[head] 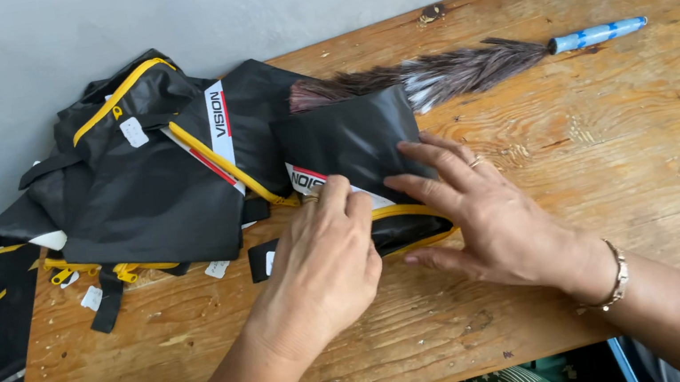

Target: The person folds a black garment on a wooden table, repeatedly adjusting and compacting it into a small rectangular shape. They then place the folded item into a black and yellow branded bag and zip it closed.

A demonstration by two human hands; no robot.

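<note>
On the wooden table [620, 140], just in front of the feather duster [439, 75], lay a black pouch [350, 140] with yellow zip, the left hand [323, 261] curled with fingertips pinching its near edge, the right hand [487, 214] pressed open and flat on it, beside a bag pile [140, 171].

Single head-worn view only, so nothing shared with a second one. Looked steeply down and forward from above the near edge of the wooden bench [643, 173], facing the grey wall [258, 5] along its far edge. Sat close: left hand [324, 265] and right hand [487, 214] filled the lower middle, forearms cut off at the bottom border. Took in the bench's far right corner and its left edge; near edge only just inside the frame.
</note>
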